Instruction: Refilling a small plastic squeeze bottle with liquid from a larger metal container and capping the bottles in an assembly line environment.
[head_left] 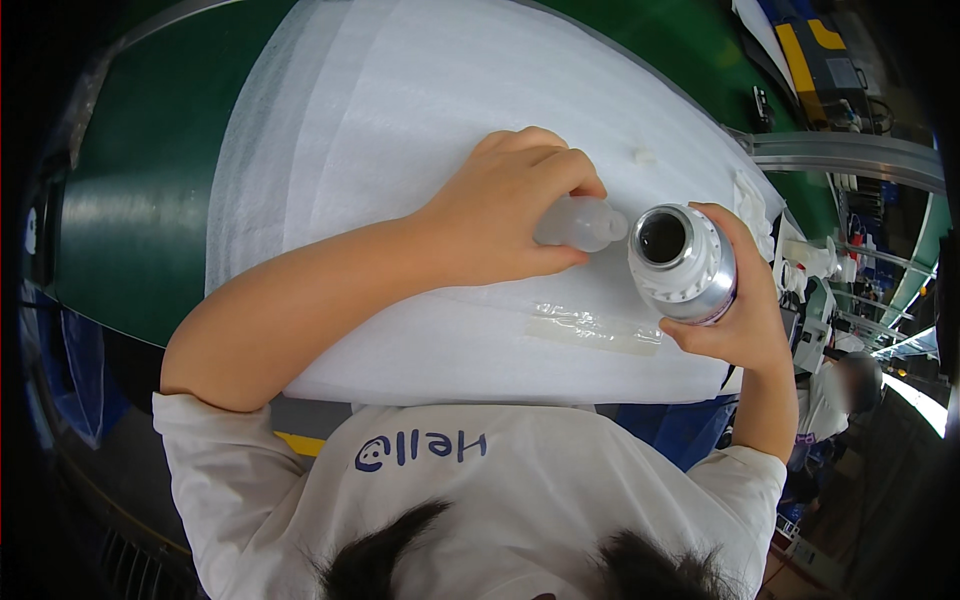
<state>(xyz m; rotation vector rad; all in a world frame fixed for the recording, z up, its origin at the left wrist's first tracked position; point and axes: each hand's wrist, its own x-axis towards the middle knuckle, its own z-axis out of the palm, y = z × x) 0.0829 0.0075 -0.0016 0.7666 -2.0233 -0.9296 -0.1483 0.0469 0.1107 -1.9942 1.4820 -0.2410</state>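
Observation:
My left hand point(505, 205) lies on a white foam sheet point(400, 100) with its fingers closed around a small translucent white dome-shaped piece point(585, 222). Just right of it, my right hand point(745, 320) grips a white and silver cylindrical part point(690, 265) from the side and below. The part's round dark opening faces the camera. The dome piece and the cylinder sit close together with a small gap between them; most of the dome is covered by my fingers.
The foam sheet covers a green table point(130, 200). A clear plastic strip point(595, 328) lies on the foam near the front edge. A small white bit point(645, 156) sits farther back. White parts point(810, 262) and a metal rail point(850, 155) stand at the right, with another person point(850, 385) beyond.

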